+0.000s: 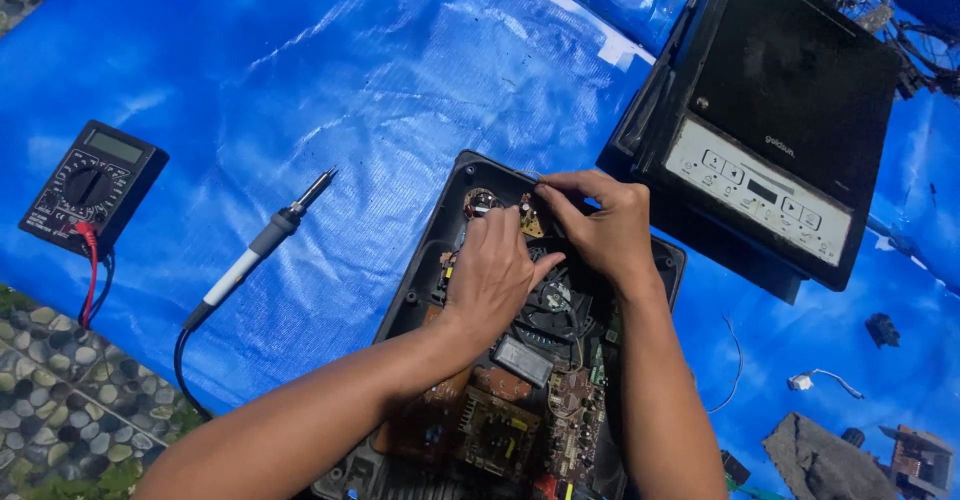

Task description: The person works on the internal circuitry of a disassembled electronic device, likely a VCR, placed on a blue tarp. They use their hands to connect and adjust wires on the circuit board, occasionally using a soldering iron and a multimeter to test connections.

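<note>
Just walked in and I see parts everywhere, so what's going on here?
A person is bent over an opened black appliance base lying on a blue tarp, its circuit boards exposed. Both hands are inside it: the left hand rests over the parts, and the right hand pinches a small component near the top edge. A soldering iron and a multimeter lie untouched to the left; the glass top panel sits to the right.

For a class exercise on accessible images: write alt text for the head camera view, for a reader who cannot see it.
Two bare hands, left hand and right hand, work at the far end of an opened black appliance base full of circuit boards, on a blue tarp. A soldering iron and a multimeter lie left; a black cooktop panel sits upper right.
</note>
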